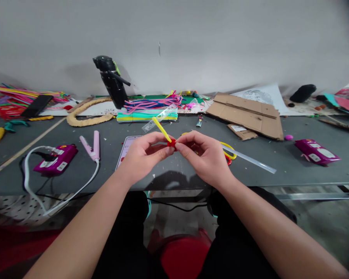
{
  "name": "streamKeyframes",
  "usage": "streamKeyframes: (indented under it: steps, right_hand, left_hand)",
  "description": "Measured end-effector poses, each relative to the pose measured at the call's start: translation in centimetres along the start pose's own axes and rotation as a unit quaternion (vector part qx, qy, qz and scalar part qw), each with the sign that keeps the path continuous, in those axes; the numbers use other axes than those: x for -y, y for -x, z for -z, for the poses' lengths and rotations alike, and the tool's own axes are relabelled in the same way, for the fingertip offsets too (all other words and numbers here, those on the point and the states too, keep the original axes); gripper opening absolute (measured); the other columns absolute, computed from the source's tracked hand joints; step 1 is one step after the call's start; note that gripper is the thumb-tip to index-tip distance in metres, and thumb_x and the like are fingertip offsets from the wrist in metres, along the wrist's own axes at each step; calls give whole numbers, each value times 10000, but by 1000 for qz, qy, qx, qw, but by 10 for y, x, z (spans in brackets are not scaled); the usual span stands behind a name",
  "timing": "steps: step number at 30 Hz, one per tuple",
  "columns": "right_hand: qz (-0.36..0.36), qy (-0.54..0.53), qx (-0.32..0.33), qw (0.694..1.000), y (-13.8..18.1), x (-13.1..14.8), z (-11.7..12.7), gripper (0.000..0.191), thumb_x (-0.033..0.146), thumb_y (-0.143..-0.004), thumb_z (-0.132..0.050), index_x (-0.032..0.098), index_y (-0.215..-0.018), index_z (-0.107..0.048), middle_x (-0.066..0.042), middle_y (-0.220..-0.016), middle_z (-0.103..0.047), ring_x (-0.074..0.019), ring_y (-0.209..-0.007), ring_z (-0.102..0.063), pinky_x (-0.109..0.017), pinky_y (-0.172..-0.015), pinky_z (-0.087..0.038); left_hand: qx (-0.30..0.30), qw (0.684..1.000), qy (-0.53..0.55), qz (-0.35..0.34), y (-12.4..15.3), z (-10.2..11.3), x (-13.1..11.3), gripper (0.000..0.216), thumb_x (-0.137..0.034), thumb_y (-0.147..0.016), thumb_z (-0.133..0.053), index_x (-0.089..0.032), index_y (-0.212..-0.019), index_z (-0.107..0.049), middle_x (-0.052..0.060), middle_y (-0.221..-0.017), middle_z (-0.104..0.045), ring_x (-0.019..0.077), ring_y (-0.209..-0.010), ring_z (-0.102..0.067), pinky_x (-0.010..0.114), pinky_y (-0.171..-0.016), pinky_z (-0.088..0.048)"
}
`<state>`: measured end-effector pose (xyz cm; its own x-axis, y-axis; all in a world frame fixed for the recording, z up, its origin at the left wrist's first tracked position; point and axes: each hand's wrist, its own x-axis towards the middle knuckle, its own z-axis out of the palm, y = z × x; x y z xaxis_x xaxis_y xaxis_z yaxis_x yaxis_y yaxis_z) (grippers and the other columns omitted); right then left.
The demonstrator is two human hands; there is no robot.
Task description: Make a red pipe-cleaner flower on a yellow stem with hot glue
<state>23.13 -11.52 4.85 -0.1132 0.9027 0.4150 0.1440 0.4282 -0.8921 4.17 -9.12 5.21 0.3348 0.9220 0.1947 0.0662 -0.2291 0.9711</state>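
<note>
My left hand [148, 152] and my right hand [206, 155] meet above the table's front edge, fingertips pinched together. Between them is a small red fuzzy piece [172, 143], partly hidden by the fingers. A yellow pipe cleaner [162, 130] sticks up from it, leaning to the left. Both hands grip at the red piece; exactly how the two parts join cannot be made out. Partly behind my left hand lies a phone [128, 144] with its screen lit. Beside my right hand are scissors with yellow and red handles [232, 155] and a translucent stick [253, 159].
Bundles of pipe cleaners [148, 115], a clear ruler [159, 118] and a black flask [113, 85] stand or lie at the back. Cardboard [247, 114] lies back right. Purple power strips [56, 159] flank both sides; a pink hair iron [94, 146] trails a white cord.
</note>
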Motion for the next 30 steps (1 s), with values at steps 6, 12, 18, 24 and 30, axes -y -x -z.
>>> streamKeyframes:
  steps: [6, 12, 18, 24, 30]
  right_hand:
    - [-25, -15, 14, 1000, -1, 1, 1, 127, 314, -918, -703, 187, -921, -704, -51, -917, -731, -171, -812, -661, -310, -722, -531]
    - [-21, -4, 7, 1000, -2, -1, 1, 146, 323, -913, -713, 180, -911, -688, -49, -900, -719, -162, -786, -649, -306, -703, -517]
    - [-21, 4, 12, 1000, -1, -1, 1, 143, 324, -913, -715, 183, -909, -696, -49, -899, -723, -166, -788, -654, -306, -694, -517]
    - [-20, 11, 19, 1000, -1, 1, 2, 160, 339, -907, -725, 180, -888, -711, -44, -860, -732, -163, -770, -658, -309, -704, -529]
    - [-38, -18, 31, 999, -4, 3, 10, 249, 429, -854, -782, 184, -874, -743, -47, -861, -752, -174, -773, -672, -306, -711, -536]
  left_hand:
    - [0, 1000, -15, -6, 0, 0, 0, 326, -385, -798, -828, -183, -1038, -743, 83, -1073, -766, 232, -990, -727, 359, -921, -601]
    - [1, 1000, -24, -3, -1, 1, 1, 341, -405, -787, -834, -194, -1040, -748, 76, -1063, -768, 234, -984, -725, 358, -911, -598]
    - [-7, 999, -36, -9, -1, 0, 1, 345, -397, -757, -860, -192, -1017, -764, 81, -1073, -772, 244, -1006, -728, 370, -925, -599]
    - [-1, 1000, -29, -2, -1, 1, 1, 360, -402, -734, -876, -201, -1017, -781, 83, -1077, -784, 257, -1003, -739, 397, -931, -606]
    - [-5, 1000, -6, -1, 0, 3, 4, 342, -392, -767, -854, -202, -1045, -788, 89, -1082, -788, 257, -1006, -742, 401, -948, -603]
